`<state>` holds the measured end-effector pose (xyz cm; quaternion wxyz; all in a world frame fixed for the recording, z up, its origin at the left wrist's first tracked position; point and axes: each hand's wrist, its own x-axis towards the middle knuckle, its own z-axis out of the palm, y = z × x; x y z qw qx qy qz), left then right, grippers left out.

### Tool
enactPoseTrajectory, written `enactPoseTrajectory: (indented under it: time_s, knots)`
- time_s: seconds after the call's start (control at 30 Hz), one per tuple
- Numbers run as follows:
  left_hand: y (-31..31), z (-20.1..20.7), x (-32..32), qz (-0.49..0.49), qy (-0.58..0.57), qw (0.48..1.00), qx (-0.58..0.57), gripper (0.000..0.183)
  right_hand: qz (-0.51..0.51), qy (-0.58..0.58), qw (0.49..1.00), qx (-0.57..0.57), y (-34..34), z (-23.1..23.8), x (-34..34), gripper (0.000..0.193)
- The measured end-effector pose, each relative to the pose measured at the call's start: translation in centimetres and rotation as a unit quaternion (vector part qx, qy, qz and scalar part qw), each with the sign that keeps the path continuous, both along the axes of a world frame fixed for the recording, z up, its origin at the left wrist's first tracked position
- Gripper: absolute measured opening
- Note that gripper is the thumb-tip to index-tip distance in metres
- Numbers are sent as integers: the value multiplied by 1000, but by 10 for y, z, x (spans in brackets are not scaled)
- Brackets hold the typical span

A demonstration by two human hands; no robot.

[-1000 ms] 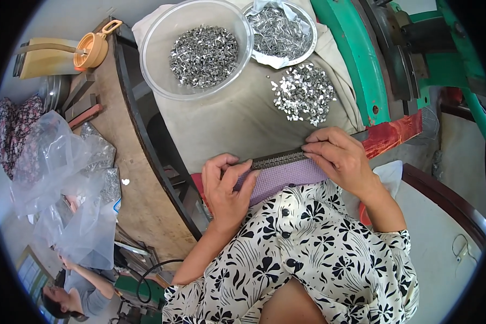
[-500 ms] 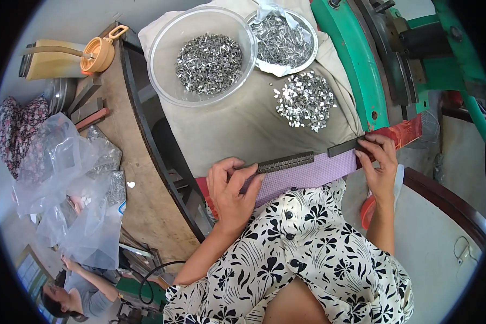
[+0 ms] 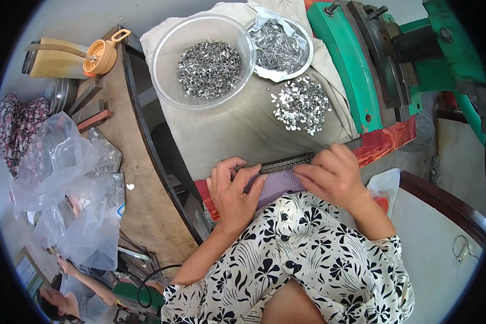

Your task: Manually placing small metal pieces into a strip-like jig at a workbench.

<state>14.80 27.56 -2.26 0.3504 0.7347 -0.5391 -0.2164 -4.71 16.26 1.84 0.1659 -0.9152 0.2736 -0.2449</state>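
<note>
A dark metal bar with a row of slots (image 3: 286,162) lies along the near edge of the work surface, on a purple checked cloth (image 3: 278,185). At its left end my left hand (image 3: 232,191) is closed round the bar, thumb and fingers on either side. My right hand (image 3: 332,175) is over the bar's right end with thumb and forefinger pinched together at its near side. What that pinch holds, if anything, is too small to tell. Behind the right hand, a plain dark bar (image 3: 354,143) shows only in part.
Beyond the bar are a heap of small metal pieces (image 3: 301,105), a clear tub (image 3: 162,89) of metal bits and a white bowl (image 3: 309,47) of shiny slivers. A green machine (image 3: 346,70) stands at right. Plastic bags (image 3: 78,178) lie left; another person's arm (image 3: 94,283) shows lower left.
My right hand has let go of the plain bar and moved left to the slotted bar, its fingers now pinched. The left hand keeps its hold on the slotted bar.
</note>
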Motion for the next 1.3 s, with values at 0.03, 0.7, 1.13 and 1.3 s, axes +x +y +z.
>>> enactPoseTrajectory:
  time_s: [0.03,0.7,1.13,1.3]
  knots:
    - [0,0,0,-2,0,1000,-1,26,18,10,1000,-7,1,-1,5,24]
    - [-2,4,8,3,37,999,7,40,144,94,981,88,-28,8,40,16]
    - [3,7,12,88,124,986,73,41,-44,-31,784,619,-44,11,26,10]
    - [1,6,14,55,78,995,19,46,-115,-1,835,539,-42,13,36,4]
